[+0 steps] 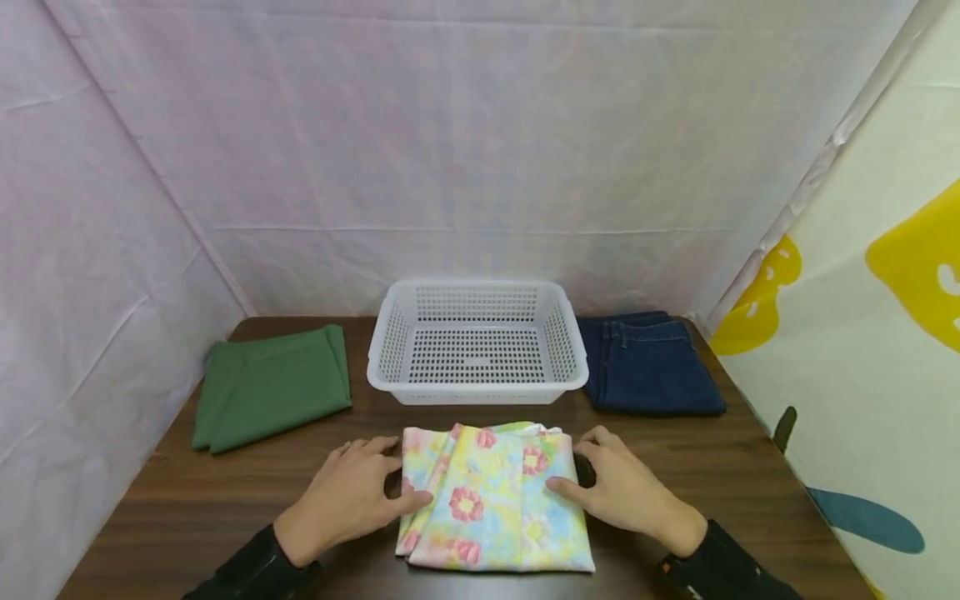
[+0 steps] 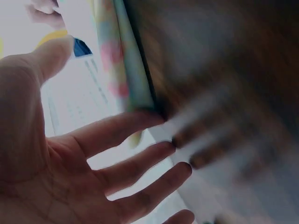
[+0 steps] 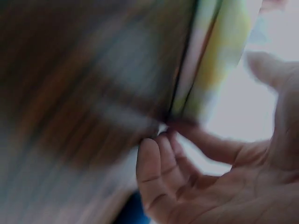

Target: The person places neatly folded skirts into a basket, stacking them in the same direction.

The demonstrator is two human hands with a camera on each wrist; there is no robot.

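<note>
A folded floral cloth in yellow, pink and pale blue lies flat near the front of the table, between both hands. At its left side, my left hand has the thumb over the edge. In the left wrist view the fingers are spread, with the index fingertip at the cloth's folded side. My right hand is at the opposite edge, its thumb above the cloth. The right wrist view shows its index fingertip by the layered edge, the other fingers loosely bent; contact is blurred.
Behind the cloth stands a white perforated plastic basket. Folded green fabric lies to its left, folded dark blue jeans to its right. White sheeting hangs behind the brown wooden table and along its left side; printed fabric hangs at right.
</note>
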